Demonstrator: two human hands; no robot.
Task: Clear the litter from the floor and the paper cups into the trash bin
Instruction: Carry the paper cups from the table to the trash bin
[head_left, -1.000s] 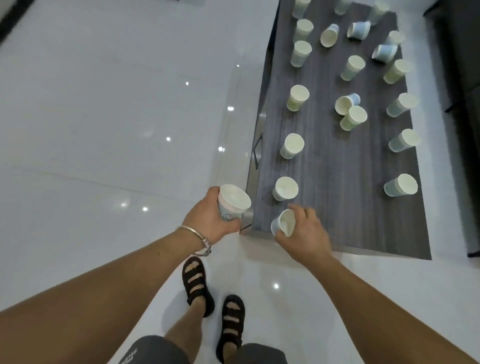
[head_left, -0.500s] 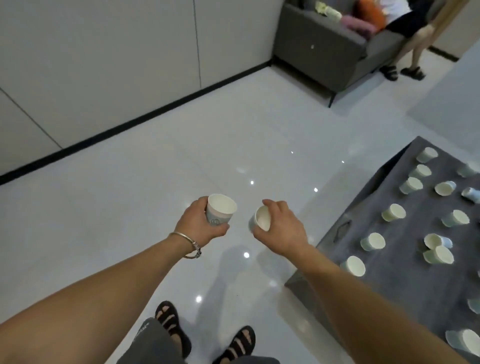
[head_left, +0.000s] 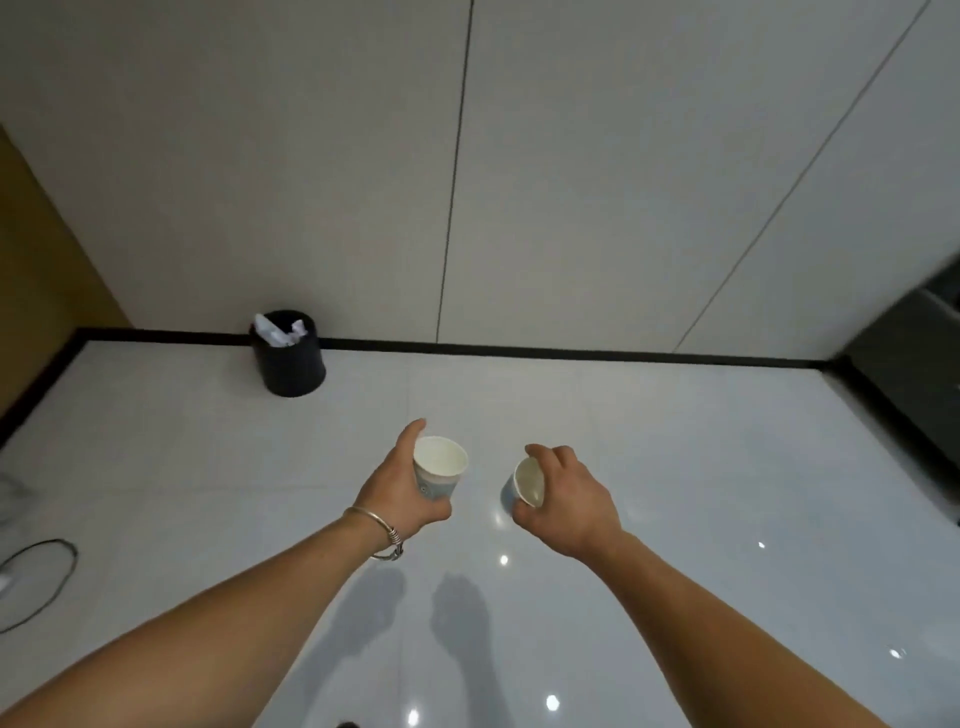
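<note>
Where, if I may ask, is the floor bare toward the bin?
Glossy white floor lies bare ahead, up to the round black trash bin. Crumpled white paper crowds the bin; a dark cable loops far left.

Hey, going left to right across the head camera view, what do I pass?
black cable → trash bin → left hand → upright paper cup → tilted paper cup → right hand → dark furniture at the right edge.
</note>
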